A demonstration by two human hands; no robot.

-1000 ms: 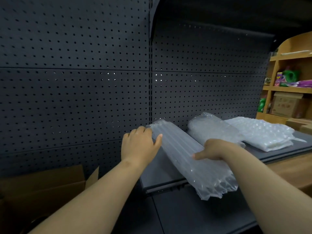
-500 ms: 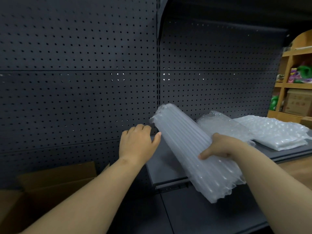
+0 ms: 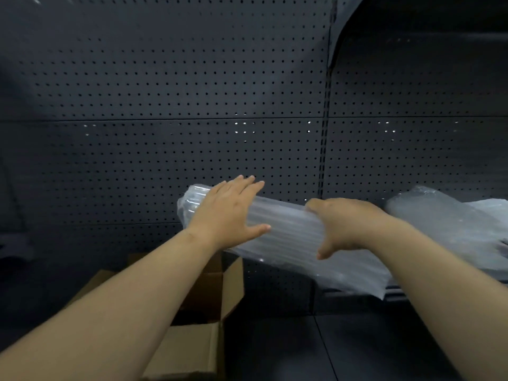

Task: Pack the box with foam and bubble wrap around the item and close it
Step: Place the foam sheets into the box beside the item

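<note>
A long clear pack of air-column wrap hangs in the air in front of the dark pegboard, lying almost level. My right hand grips it near the middle, thumb below and fingers over the top. My left hand lies flat on its left end with straight fingers. Below my left forearm stands an open cardboard box with its flaps up; its inside is dark and I cannot make out what it holds.
A dark perforated back wall fills the view. At the right, another bundle of bubble wrap lies on a dark shelf. A dark lower surface spreads to the right of the box.
The air-column pack has come off the shelf and swung leftward to nearly level above the box. My left hand moved onto its left end. The view turned left and down.
</note>
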